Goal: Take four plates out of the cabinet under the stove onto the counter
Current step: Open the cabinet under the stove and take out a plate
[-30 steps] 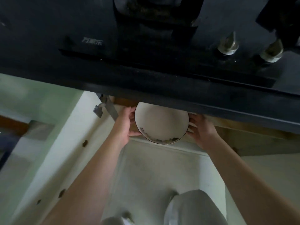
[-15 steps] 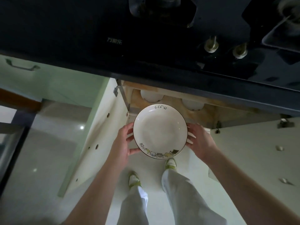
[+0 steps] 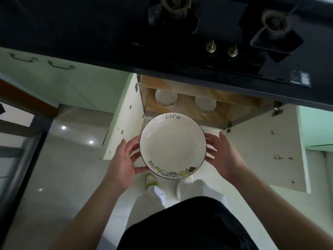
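You are now lifting the round white ceramic plate (image 3: 172, 145) with the cartoon rim clear of the open cabinet (image 3: 183, 103), your left hand (image 3: 122, 159) and right hand (image 3: 222, 154) pinching its edges in a 2-sided grip, carrying 1 of 4 toward the dark worktop (image 3: 90, 56).

Glossy pale floor tiles (image 3: 59, 168) with light reflections. Pale green cupboard fronts (image 3: 75, 87) at left carry two metal handles (image 3: 61, 65). Dark counter edge (image 3: 54, 42) runs above them.

The stove edge (image 3: 198, 76) overhangs the open cabinet (image 3: 183, 105) (doors (image 3: 261, 150) swung wide).
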### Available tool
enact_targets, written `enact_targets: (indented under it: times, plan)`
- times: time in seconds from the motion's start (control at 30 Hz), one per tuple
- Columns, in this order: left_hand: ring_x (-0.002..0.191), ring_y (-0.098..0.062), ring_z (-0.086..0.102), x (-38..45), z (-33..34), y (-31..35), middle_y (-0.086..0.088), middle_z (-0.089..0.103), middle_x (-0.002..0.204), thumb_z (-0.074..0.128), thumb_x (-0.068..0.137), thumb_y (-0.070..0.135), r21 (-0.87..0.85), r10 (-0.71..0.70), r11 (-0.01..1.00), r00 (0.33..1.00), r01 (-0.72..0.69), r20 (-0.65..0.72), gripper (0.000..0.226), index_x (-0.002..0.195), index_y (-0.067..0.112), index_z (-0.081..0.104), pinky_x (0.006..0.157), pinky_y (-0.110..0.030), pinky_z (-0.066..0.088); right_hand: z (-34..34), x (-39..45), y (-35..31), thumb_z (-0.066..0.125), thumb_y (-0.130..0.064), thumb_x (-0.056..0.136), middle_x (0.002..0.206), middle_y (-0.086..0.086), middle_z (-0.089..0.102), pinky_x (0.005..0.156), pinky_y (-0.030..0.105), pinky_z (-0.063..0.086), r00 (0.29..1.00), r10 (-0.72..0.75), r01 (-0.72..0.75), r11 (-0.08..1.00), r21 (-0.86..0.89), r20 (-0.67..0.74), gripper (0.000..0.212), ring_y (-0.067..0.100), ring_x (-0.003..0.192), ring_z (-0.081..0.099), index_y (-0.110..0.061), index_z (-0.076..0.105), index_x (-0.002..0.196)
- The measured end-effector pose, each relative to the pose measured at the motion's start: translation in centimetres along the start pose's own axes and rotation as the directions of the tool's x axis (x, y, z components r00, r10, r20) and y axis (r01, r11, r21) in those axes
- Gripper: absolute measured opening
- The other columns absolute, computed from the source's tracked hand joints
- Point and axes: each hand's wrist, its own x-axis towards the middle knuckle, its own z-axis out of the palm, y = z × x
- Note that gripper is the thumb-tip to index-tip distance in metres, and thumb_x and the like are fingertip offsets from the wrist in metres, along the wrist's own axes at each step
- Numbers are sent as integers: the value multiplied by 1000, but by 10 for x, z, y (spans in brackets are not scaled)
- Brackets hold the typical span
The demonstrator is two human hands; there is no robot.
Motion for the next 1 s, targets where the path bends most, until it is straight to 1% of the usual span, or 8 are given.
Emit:
enact_targets:
  times: [0.13,0.27,0.4,0.53,0.63,0.73,0.8,1.0]
  plan:
    - [110,-19,61,-36,-2,7,2,67,119,23,103,49,16,78,997,997,-78,-4,52,124,30,67,73,-54,58,3,-31,-5,24,-46,103,121,9,62,90,42,49,995,-57,58,998,-18,78,54,26,105,58,-12,62,119]
    - [110,-22,61,-70,3,4,-4,64,122,24,103,49,0,150,989,989,-150,-17,54,131,26,64,71,-53,58,-7,-48,-10,25,-49,102,109,6,68,83,38,51,982,-106,107,994,6,159,54,23,99,62,-18,69,111]
    - [111,-26,60,-105,8,-10,-7,65,123,27,102,50,-14,196,980,980,-196,-47,53,129,25,65,71,-55,57,-25,-65,-6,26,-52,101,111,6,71,79,37,52,966,-119,124,992,-10,230,56,22,98,66,-24,73,106]
    - [110,-26,61,-135,12,-29,-3,69,113,33,101,47,5,255,967,960,-256,-119,47,124,28,69,70,-54,59,-33,-77,5,29,-54,99,107,2,72,73,34,53,954,-124,142,989,-49,272,54,20,93,69,-26,74,105]
    - [116,-30,60,-157,6,-43,-4,70,116,34,100,49,-5,265,962,946,-271,-189,46,121,30,70,72,-56,58,-32,-85,15,33,-53,98,107,1,72,69,31,56,941,-129,169,980,-104,313,49,20,93,70,-27,74,105]
    - [117,-30,60,-178,-10,-53,-1,72,113,31,97,51,-35,265,960,939,-279,-220,50,118,31,71,71,-55,58,-20,-96,23,34,-53,99,102,-3,73,64,28,58,931,-108,172,972,-160,348,47,17,90,71,-31,75,97]
    - [116,-30,61,-189,-24,-56,0,73,111,30,97,49,-38,275,955,928,-293,-250,50,117,31,72,70,-53,59,-8,-103,28,33,-52,100,102,-2,73,63,27,58,924,-93,173,966,-190,371,49,18,89,71,-28,75,101]
    - [113,-31,63,-209,-75,-51,-6,70,118,41,95,44,-28,290,948,898,-317,-330,40,114,28,73,69,-54,59,46,-127,46,30,-47,102,118,10,67,77,35,57,886,-73,192,957,-219,458,52,29,106,64,-14,67,118]
